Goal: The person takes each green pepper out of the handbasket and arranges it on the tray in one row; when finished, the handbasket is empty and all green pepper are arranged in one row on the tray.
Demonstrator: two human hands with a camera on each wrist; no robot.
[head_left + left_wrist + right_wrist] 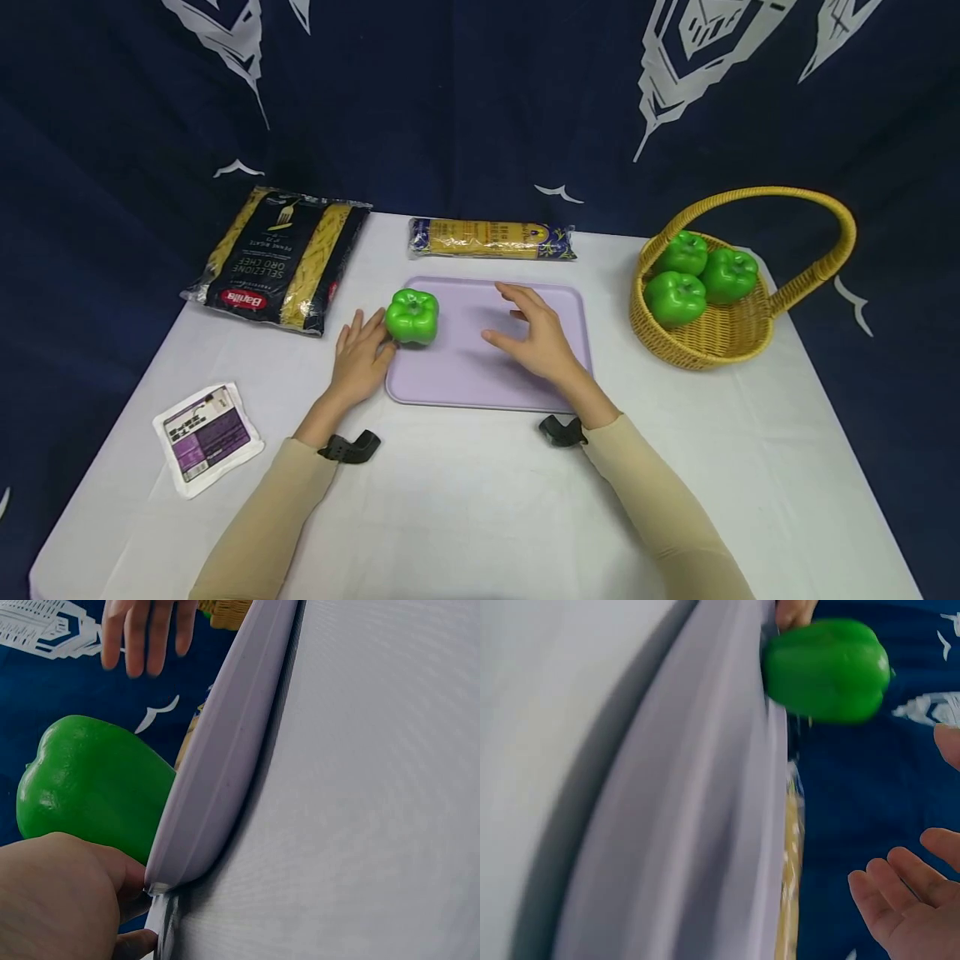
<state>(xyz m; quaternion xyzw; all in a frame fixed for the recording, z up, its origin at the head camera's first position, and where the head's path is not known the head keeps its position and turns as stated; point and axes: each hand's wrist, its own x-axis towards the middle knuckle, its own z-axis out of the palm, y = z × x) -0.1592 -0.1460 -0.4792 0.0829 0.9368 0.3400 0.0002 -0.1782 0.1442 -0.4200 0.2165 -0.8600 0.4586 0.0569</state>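
A green bell pepper (412, 317) stands on the left end of a lilac tray (480, 387). My left hand (360, 360) lies at the tray's left edge with its fingers extended, close beside the pepper. In the left wrist view the thumb (112, 866) is at the tray's rim, just below the pepper (90, 787). Over the right half of the tray my right hand (542, 337) hovers, fingers spread and apart from the thumb, holding nothing. The right wrist view shows that same hand (922, 900) away from the pepper (829, 671).
A wicker basket (693, 357) with a tall handle holds several green peppers (675, 298) at the right. Behind the tray lies a yellow pasta packet (487, 239). A large bag of penne (277, 258) is at back left, and a white-and-purple packet (208, 437) at front left.
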